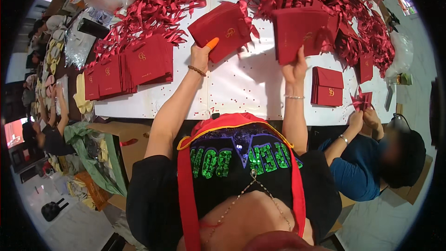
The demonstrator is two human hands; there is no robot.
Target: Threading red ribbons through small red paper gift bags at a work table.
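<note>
My left hand (202, 54), an orange cover on its thumb, grips a stack of red paper gift bags (227, 23) with a gold emblem and red ribbon at the far end. To its right, my right hand (294, 69) has its fingers over the near edge of another stack of red gift bags (288, 32); its thumb is partly hidden. Both stacks are held over the white table (223, 95). A row of red bags (151, 60) leans in bundles on the left. Nearer my right wrist lies a stack of flat red envelopes (327, 88) with a gold emblem.
Heaps of red ribbon (162, 0) cover the far left, and more ribboned bags (344, 32) pile up at the far right. Small red dots litter the table. On the right a co-worker (357, 167) handles a small red piece with ribbon. A cardboard box (132, 151) stands below the table's left edge.
</note>
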